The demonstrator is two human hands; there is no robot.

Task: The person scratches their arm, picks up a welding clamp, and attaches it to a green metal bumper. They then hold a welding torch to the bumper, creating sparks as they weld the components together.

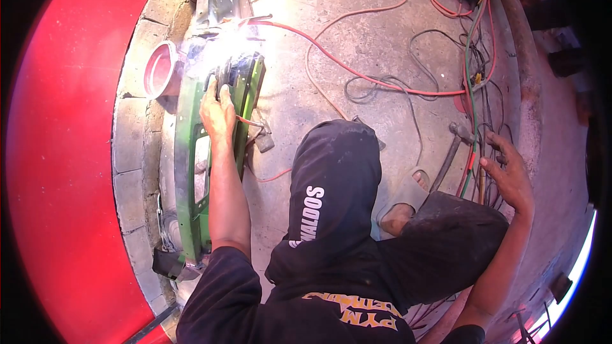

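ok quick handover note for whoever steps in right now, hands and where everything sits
Left hand: resting on the green metal frame, fingers pointing toward the bright glare near its top end. Whether it grips anything cannot be told.
Right hand: open and empty, fingers spread over the cables on the floor.
Hammer lies between the cables and the sandalled foot. Red cable runs from the frame's bright end across the floor.
Done: unclear, the glare hides that spot.
Left: probably inspect that end of the frame.
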